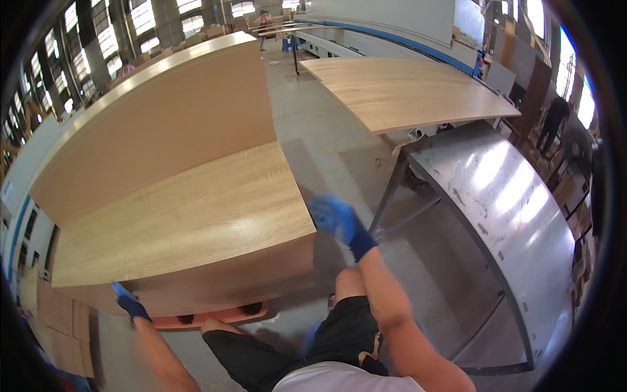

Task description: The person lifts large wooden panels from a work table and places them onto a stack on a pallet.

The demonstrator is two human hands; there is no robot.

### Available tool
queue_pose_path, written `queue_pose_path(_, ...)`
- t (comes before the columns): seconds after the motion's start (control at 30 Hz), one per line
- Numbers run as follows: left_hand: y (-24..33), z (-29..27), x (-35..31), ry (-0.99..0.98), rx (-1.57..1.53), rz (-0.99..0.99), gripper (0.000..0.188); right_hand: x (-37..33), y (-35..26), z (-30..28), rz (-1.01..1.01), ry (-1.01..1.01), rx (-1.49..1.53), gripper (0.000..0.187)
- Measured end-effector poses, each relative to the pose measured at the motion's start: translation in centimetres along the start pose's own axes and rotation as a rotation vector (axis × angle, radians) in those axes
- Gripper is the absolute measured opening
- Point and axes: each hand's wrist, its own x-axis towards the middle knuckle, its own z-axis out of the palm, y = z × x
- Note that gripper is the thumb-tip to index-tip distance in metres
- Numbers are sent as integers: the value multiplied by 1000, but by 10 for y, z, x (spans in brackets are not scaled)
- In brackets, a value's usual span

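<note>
A tall stack of panels has a pale wood-grain panel [189, 209] lying flat on top, its near edge facing me. My left hand [128, 302], in a blue glove, is at the near edge toward the left. Its fingers are closed around the edge, with part of the hand below the panel's top. At the right edge, close to the near corner, is my right hand [339, 221], also gloved in blue. Motion smears its fingers, and whether they grip the edge is unclear.
Behind rises a higher panel stack [170, 114]. An orange-red base [215, 315] shows under the near stack. To the right stands a metal-topped table [496, 189] with an open frame. Beyond it, a wood-grain sheet [411, 91] lies beside a long machine [392, 32]. A person [554, 124] stands far right.
</note>
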Motion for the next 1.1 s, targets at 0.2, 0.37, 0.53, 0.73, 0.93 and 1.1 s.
queue_pose_path(0.2,-90,5,-115,-240,-69,-120,23,-10,-95,-68,-337,-20,587,54)
queue_pose_path(0.37,-152,51,-246,-649,22,-209,15,-2,-152,-56,-396,225,565,52)
queue_pose_path(0.53,-143,88,-378,-1110,66,-152,22,-53,-94,-95,-539,274,420,44)
queue_pose_path(0.73,-65,105,-464,-1611,-53,-323,41,-233,-84,9,-436,501,249,47)
queue_pose_path(0.93,-67,112,-555,-1889,-239,-929,49,-289,-34,20,-226,788,32,37)
queue_pose_path(1.1,12,88,-572,-1835,-354,-657,45,-306,-33,39,-165,763,-154,32)
